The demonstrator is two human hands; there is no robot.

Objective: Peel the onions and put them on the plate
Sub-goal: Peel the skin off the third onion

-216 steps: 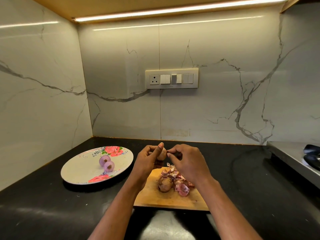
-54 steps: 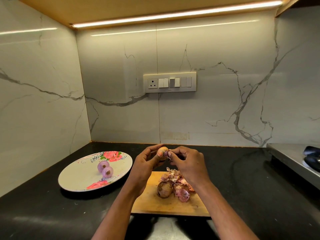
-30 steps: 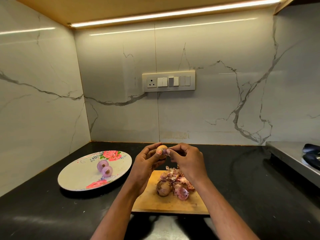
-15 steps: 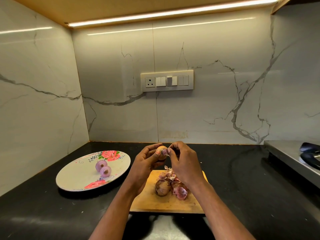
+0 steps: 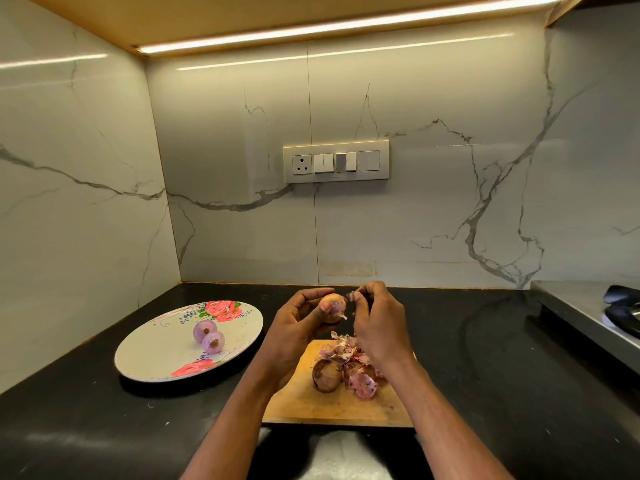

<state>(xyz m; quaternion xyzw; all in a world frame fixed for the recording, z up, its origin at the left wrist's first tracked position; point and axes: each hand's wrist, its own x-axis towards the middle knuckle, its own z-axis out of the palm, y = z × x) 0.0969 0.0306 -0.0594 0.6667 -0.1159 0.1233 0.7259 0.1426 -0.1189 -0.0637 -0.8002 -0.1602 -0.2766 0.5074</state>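
Note:
My left hand (image 5: 294, 327) grips a small, partly peeled onion (image 5: 333, 304) above the far edge of the wooden cutting board (image 5: 311, 403). My right hand (image 5: 379, 323) pinches a strip of purple skin (image 5: 350, 296) at the onion's right side. One unpeeled brown onion (image 5: 325, 375) lies on the board beside a heap of pink peels (image 5: 356, 367). Two peeled purple onions (image 5: 209, 336) sit touching each other on the white flowered plate (image 5: 152, 355) to the left.
The black countertop (image 5: 485, 358) runs to marble walls at the back and left. A steel stove edge (image 5: 585, 317) with a dark burner part stands at the right. A switch panel (image 5: 336, 163) is mounted on the back wall.
The right hand's fingers have drawn slightly away from the onion to the right, pulling a bit of skin loose. The left hand still holds the onion in the same place.

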